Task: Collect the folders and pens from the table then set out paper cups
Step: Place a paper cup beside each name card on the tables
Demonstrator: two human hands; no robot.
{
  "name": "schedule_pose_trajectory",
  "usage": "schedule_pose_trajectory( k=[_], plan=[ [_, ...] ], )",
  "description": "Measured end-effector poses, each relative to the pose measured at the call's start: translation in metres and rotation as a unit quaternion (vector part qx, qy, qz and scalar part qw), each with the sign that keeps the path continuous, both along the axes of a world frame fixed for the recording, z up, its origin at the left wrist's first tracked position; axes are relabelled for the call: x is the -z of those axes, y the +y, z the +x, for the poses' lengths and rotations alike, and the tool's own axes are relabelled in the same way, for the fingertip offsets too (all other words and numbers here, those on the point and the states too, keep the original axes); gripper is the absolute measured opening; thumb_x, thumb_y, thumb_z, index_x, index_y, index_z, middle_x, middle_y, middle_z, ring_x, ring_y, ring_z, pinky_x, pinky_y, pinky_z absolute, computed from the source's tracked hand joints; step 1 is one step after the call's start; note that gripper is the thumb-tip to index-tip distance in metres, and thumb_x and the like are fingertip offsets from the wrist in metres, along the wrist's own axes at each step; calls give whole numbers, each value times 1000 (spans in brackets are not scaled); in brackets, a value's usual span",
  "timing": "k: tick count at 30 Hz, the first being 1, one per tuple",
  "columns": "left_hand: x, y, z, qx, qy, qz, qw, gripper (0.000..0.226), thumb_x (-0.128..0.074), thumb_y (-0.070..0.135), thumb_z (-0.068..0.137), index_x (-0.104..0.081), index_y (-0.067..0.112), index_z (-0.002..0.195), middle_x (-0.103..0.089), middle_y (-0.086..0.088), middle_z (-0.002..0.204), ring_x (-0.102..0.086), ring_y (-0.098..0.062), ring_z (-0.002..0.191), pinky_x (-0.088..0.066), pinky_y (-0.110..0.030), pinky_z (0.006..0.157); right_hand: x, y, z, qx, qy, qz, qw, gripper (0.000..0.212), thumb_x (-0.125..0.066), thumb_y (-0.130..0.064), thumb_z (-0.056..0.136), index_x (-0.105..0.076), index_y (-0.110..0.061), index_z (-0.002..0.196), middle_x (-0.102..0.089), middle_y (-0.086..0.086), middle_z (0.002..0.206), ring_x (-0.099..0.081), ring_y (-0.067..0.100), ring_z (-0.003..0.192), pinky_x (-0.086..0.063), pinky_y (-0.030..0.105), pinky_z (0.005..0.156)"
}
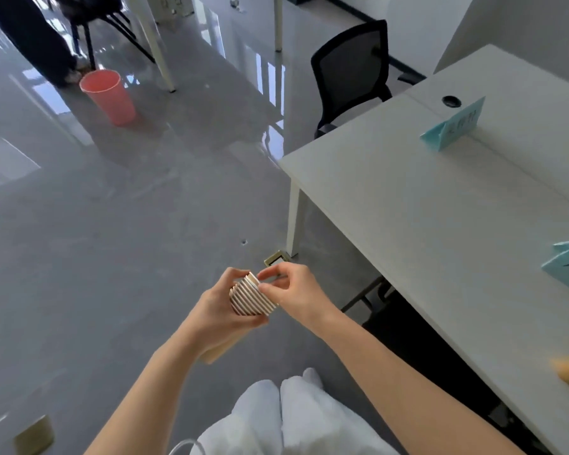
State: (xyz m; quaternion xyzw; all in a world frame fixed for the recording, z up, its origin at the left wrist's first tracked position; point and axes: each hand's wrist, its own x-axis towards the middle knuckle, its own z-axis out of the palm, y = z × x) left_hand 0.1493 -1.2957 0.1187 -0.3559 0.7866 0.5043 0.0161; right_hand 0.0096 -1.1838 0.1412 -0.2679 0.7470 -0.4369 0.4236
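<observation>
At lower centre, the left hand [216, 310] grips the cups [252, 298] (a nested stack); the right hand [291, 290] pinches the top rim. White table [424, 198] at right, grey glossy floor [112, 241], pink bin [107, 95] upper left.

Handwriting on name cards [454, 126] illegible

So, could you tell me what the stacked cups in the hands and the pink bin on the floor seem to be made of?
The stacked cups look like paper: thin, matte rolled rims nested in tight pale layers. The pink bin looks like plastic: a smooth, evenly coloured wall that seems slightly translucent at the rim, though the distance leaves that open.
</observation>
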Motion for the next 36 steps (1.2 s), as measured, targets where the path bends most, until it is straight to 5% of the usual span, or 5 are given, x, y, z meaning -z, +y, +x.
schedule_pose_trajectory(
  k=[9,31,36],
  plan=[
    [15,-92,-33,-25,10,16,999,73,-88,46,52,-49,42,113,-68,9,97,-69,-9,83,-60,-34,72,9,-100,-37,7,12,7,1000,13,-72,-22,83,-72,-14,94,-73,-3,89,-68,6,86,-54,17,79],
    [-2,-375,-278,42,22,-9,999,72,-87,41,54,-45,46,113,-65,8,96,-66,-10,83,-59,-37,70,-5,-366,-272,108,59,-22,992,14,-67,-26,88,-67,-15,96,-70,-5,88,-65,7,86,-54,26,82],
    [-3,-448,-322,85,35,-15,996,67,-83,35,60,-44,53,111,-64,6,90,-65,-15,78,-59,-39,70,8,-427,-306,156,25,32,987,40,-66,-49,83,-59,-24,114,-61,-7,114,-56,11,106,-49,31,93]
  ],
)
